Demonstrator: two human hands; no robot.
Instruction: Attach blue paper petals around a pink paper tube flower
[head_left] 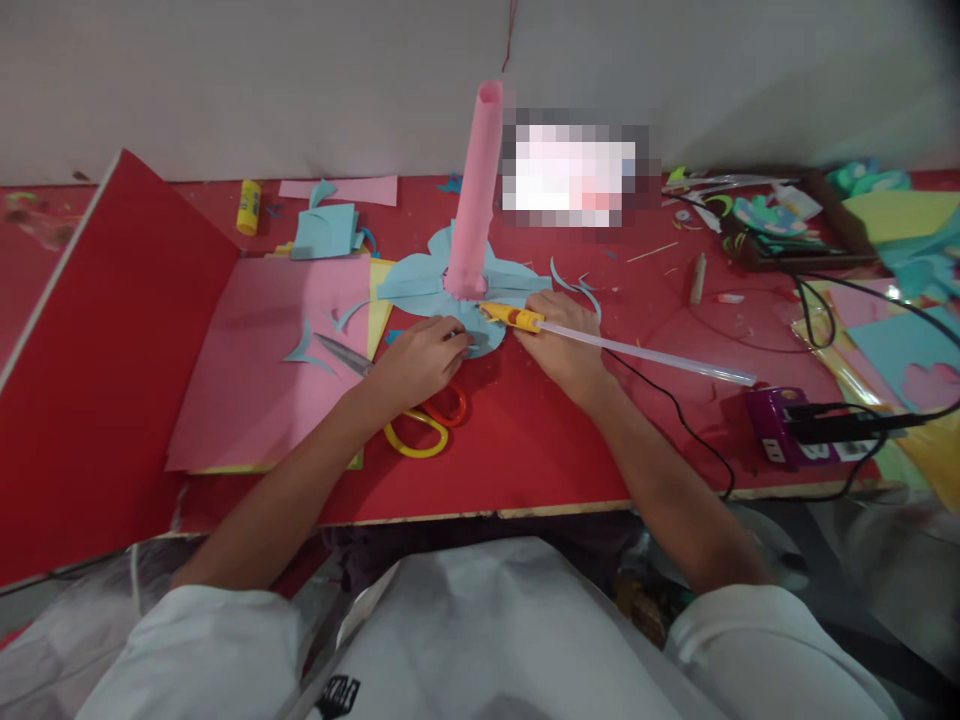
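My right hand (562, 335) is closed round a yellow hot glue gun (514, 317), from whose back a long clear glue stick (652, 358) sticks out. Its nozzle is at the foot of an upright pink paper tube (478, 190). That tube stands on a blue paper flower shape (412, 275) with rounded petals. My left hand (427, 358) has its fingers curled at the flower's near petal, pinching its edge. Beneath my left wrist lie scissors (416, 435) with yellow and red handles, blades pointing left over pink paper (270, 340).
Blue paper scraps (322, 232) and a yellow glue stick tube (249, 207) lie at the back left. A red board (112, 370) leans at the left. On the right are a dark tray (840, 225) of scraps, a purple box (787, 430) and black cables (679, 405).
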